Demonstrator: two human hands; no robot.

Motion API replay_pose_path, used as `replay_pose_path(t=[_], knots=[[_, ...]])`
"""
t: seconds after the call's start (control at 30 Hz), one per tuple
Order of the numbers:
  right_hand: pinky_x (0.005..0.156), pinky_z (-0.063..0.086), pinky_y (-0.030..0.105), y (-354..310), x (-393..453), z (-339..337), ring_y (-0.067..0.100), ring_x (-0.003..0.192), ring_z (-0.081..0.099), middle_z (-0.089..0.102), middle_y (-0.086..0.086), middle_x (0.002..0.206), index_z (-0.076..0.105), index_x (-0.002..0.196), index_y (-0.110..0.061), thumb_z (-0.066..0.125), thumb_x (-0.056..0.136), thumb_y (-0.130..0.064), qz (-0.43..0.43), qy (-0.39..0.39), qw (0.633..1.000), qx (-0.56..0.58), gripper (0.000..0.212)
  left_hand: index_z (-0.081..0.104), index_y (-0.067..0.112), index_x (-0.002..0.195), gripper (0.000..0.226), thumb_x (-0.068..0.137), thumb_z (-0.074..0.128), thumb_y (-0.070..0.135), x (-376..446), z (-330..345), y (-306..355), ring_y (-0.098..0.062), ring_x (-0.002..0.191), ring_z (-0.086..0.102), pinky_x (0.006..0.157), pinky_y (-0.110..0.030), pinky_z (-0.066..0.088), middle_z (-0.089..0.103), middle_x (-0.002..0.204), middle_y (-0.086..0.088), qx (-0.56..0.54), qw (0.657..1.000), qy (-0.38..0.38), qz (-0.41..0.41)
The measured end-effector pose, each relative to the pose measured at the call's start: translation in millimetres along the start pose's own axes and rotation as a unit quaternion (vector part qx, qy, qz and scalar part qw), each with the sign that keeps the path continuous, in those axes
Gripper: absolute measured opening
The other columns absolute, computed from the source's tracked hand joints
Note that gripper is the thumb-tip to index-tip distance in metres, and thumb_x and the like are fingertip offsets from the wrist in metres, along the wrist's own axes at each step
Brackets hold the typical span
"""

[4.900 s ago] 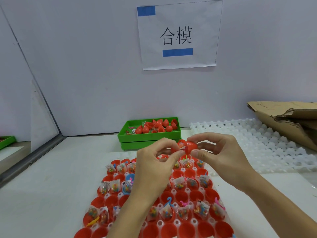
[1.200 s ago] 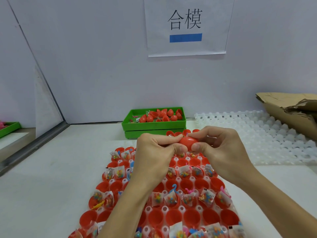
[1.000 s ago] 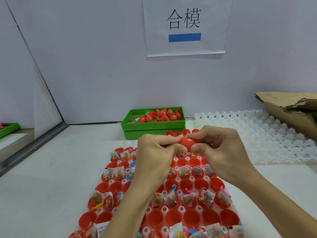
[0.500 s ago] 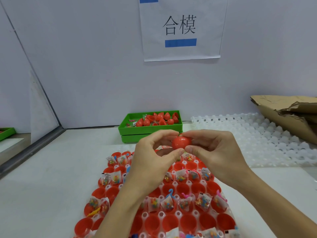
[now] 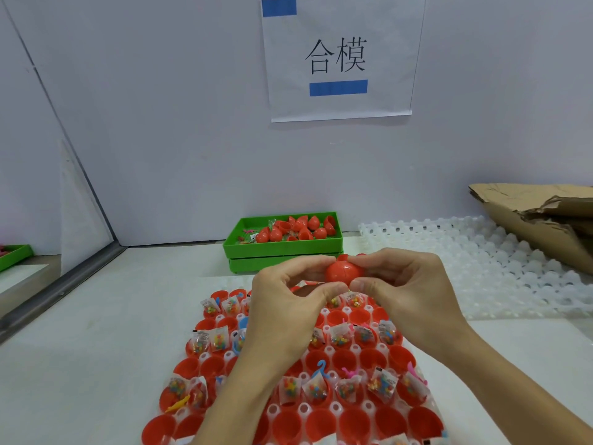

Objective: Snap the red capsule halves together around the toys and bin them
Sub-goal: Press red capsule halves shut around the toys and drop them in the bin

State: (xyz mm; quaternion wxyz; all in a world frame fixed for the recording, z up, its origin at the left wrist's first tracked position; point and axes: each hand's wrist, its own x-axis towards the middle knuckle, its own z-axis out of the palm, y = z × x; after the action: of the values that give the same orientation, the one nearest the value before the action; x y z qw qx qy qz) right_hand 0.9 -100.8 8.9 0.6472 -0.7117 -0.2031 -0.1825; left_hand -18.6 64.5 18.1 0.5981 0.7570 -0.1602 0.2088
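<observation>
A closed red capsule (image 5: 342, 272) is held in the air above the table, its seam running upright. My left hand (image 5: 288, 303) pinches its left side and my right hand (image 5: 407, 293) pinches its right side, thumbs underneath. Below them lies a white holder tray (image 5: 333, 351) full of open red capsule halves (image 5: 372, 361), many with small bagged toys (image 5: 317, 388) in them. Behind the hands stands a green bin (image 5: 282, 247) with several closed red capsules (image 5: 300, 229) inside.
A stack of empty white holder trays (image 5: 487, 271) lies to the right, with torn cardboard (image 5: 545, 216) behind it. A paper sign (image 5: 340, 56) hangs on the back wall. Another green bin (image 5: 12, 256) shows at the far left behind a partition.
Earlier the capsule was open between my fingers; both hands pressed it together. Now it is closed and held a little higher, with my fingers looser round it.
</observation>
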Motion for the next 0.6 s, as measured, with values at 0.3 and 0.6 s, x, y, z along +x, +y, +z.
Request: replay_pose_path(t=[0.3,0.6], knots=[[0.076,0.062,0.028,-2.7,0.2,0.3,0.015,0.081,0.076,0.078,-0.004,0.081,0.079,0.075,-0.034,0.079,0.072,0.008,-0.002,0.002,1.000,0.005,0.042,0.079,0.021,0.093,0.029,0.072,0.083,0.001,0.5,-0.2,-2.2,0.000,0.081,0.072,0.071,-0.011,0.054,0.077,0.083,0.013,0.006,1.000,0.017,0.000],[0.072,0.058,0.017,2.6,0.8,2.4,0.012,0.076,0.076,0.078,-0.005,0.078,0.080,0.076,-0.034,0.080,0.070,0.013,-0.006,0.020,1.000,0.011,0.047,0.079,0.026,0.092,0.034,0.073,0.081,-0.002,2.1,-0.9,-4.3,-0.001,0.086,0.071,0.076,-0.018,0.057,0.077,0.088,0.015,0.031,0.999,0.018,0.003]])
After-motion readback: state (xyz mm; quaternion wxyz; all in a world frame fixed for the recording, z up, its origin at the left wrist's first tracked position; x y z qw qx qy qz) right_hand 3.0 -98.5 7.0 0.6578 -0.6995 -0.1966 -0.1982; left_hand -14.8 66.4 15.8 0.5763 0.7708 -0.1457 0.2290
